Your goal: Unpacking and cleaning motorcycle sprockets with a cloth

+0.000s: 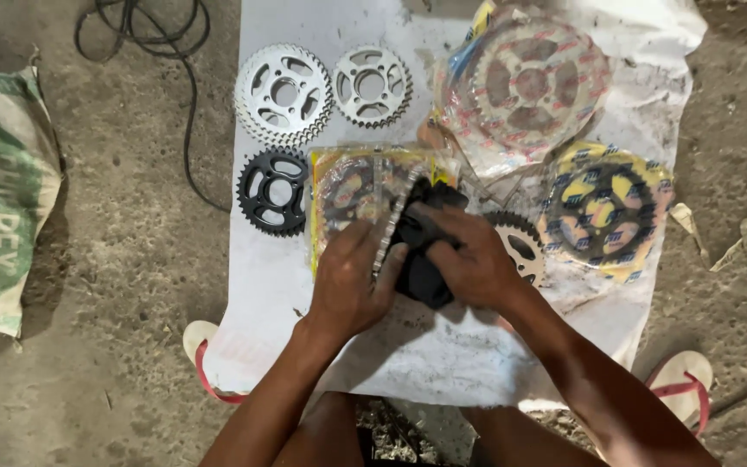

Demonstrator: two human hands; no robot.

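My left hand (349, 281) grips a metal chain (388, 227) that runs up from between its fingers. Close beside it, my right hand (470, 257) is closed on a black cloth (421, 275) pressed against the chain. Both hands hover over a clear yellow-edged packet holding a sprocket (347, 186), which lies on a white sheet (270, 294) spread on the ground.
On the sheet lie a stack of silver sprockets (284, 93), a smaller silver sprocket (372, 85), a black sprocket (273, 190), two wrapped sprockets (529, 82) (605, 210) and a bare one (520, 246). A woven sack (2, 199) sits left, a black cable (144, 35) above. Sandals (683, 380) lie below.
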